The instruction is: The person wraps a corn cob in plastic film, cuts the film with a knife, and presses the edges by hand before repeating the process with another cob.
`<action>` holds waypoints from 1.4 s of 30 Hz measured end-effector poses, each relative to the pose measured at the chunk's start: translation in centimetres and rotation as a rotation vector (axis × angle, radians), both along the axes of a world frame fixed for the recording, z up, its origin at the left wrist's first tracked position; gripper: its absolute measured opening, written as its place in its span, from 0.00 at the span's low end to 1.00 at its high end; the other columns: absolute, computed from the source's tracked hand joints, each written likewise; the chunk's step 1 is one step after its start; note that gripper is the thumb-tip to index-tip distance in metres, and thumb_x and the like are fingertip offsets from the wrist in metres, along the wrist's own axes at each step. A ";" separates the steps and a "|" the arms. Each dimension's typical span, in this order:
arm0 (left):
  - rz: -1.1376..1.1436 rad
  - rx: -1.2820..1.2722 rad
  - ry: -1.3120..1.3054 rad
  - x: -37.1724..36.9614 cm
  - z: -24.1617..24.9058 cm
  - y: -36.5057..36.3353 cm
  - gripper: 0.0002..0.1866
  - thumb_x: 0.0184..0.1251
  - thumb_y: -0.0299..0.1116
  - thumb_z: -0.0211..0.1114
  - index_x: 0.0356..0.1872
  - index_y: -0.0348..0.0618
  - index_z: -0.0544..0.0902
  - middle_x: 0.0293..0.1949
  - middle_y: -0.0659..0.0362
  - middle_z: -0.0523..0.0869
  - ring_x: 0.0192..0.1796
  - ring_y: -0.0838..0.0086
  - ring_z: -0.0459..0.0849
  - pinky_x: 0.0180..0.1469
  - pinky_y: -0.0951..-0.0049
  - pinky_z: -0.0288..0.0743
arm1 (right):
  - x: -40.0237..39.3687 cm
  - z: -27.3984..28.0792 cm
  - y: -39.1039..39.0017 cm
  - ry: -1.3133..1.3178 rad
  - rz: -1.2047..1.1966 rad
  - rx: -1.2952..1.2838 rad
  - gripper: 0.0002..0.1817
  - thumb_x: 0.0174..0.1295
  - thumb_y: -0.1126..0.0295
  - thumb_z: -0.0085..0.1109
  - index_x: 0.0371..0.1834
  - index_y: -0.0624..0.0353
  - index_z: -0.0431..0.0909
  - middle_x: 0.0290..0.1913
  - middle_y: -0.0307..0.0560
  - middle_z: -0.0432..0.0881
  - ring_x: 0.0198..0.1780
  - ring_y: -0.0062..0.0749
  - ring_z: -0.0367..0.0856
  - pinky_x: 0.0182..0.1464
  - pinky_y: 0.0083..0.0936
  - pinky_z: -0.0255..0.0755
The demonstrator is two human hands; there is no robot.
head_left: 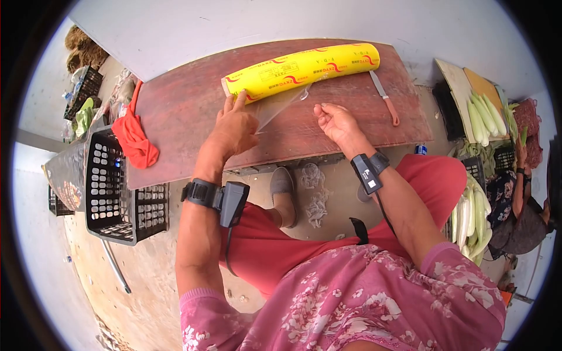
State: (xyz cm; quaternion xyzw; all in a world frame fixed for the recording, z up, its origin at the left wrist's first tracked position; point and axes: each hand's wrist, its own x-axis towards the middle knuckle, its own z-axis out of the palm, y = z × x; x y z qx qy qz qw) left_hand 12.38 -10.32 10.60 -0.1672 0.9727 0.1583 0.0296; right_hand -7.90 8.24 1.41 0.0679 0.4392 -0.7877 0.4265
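Observation:
A yellow roll of plastic film (304, 67) with red print lies across the back of the reddish-brown table (187, 117). My left hand (235, 126) touches the roll's left end with two fingers stretched out. A thin clear sheet of film (284, 111) hangs from the roll's front side between my hands. My right hand (338, 121) is palm up over the table, to the right of that sheet, its fingers curled together; whether they pinch any film is too small to tell. To its right lies a knife (384, 98) with a pink handle.
A red cloth (136, 137) lies at the table's left edge, beside a black plastic crate (108, 193). On the right are long green vegetables (486, 120), with more (471, 219) lower down. Another person (518, 205) is at the far right. A wall stands behind the table.

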 end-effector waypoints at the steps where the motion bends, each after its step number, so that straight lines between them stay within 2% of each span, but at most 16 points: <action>1: -0.009 0.006 0.012 0.1 -0.1 -0.1 0.02 0.43 0.27 0.65 0.22 0.44 0.82 0.74 0.38 0.54 0.75 0.42 0.51 0.72 0.53 0.56 | -0.2 0.1 0.2 -0.004 0.002 -0.001 0.05 0.62 0.80 0.57 0.40 0.64 0.74 0.38 0.53 0.82 0.38 0.34 0.83 0.34 0.22 0.73; 11: -0.027 0.033 0.022 0.4 -0.1 -0.1 0.02 0.43 0.26 0.65 0.20 0.45 0.81 0.74 0.38 0.55 0.76 0.42 0.50 0.74 0.57 0.54 | 0.2 2.2 -2.4 -0.020 0.160 -0.013 0.07 0.63 0.72 0.62 0.41 0.60 0.76 0.37 0.48 0.82 0.39 0.34 0.82 0.35 0.23 0.72; 14: -0.026 0.027 0.012 0.3 0.0 -0.1 0.02 0.43 0.26 0.65 0.20 0.46 0.81 0.74 0.38 0.55 0.76 0.42 0.50 0.74 0.57 0.54 | 0.4 2.8 -3.9 -0.026 0.214 0.016 0.05 0.65 0.71 0.61 0.41 0.58 0.77 0.37 0.45 0.83 0.38 0.27 0.82 0.32 0.19 0.71; 17: -0.031 0.021 0.016 0.3 -0.2 -0.3 0.02 0.43 0.26 0.65 0.20 0.46 0.81 0.74 0.39 0.55 0.76 0.42 0.50 0.74 0.56 0.54 | 0.5 1.6 -4.5 0.056 0.200 0.006 0.05 0.64 0.73 0.62 0.40 0.58 0.76 0.33 0.45 0.81 0.36 0.30 0.81 0.33 0.22 0.71; 20: -0.034 0.005 0.019 0.2 -0.2 -0.3 0.02 0.43 0.26 0.65 0.20 0.47 0.81 0.74 0.39 0.55 0.75 0.42 0.51 0.73 0.55 0.55 | 1.4 2.0 -3.9 0.019 0.143 0.035 0.04 0.63 0.74 0.61 0.37 0.57 0.75 0.32 0.44 0.80 0.34 0.28 0.80 0.32 0.21 0.71; 26: -0.027 0.008 0.015 0.1 -0.6 -0.6 0.03 0.43 0.26 0.66 0.19 0.46 0.80 0.74 0.39 0.55 0.75 0.41 0.51 0.73 0.55 0.56 | 1.1 0.8 -1.6 0.000 0.165 -0.067 0.05 0.63 0.76 0.60 0.33 0.57 0.73 0.29 0.41 0.78 0.27 0.23 0.74 0.29 0.21 0.68; 35: -0.024 0.010 0.004 0.2 -0.1 -0.3 0.03 0.43 0.26 0.66 0.21 0.45 0.80 0.74 0.40 0.54 0.76 0.42 0.50 0.73 0.55 0.56 | 0.6 0.4 -0.5 -0.068 0.227 -0.191 0.03 0.63 0.76 0.60 0.33 0.57 0.75 0.28 0.37 0.75 0.26 0.18 0.71 0.28 0.17 0.65; 42: -0.025 0.014 0.006 0.2 -0.4 -0.5 0.03 0.43 0.26 0.66 0.20 0.46 0.80 0.74 0.40 0.54 0.76 0.41 0.50 0.73 0.53 0.56 | 0.4 0.7 0.4 0.020 0.269 -0.091 0.06 0.61 0.76 0.63 0.32 0.57 0.74 0.26 0.36 0.74 0.25 0.19 0.71 0.27 0.19 0.64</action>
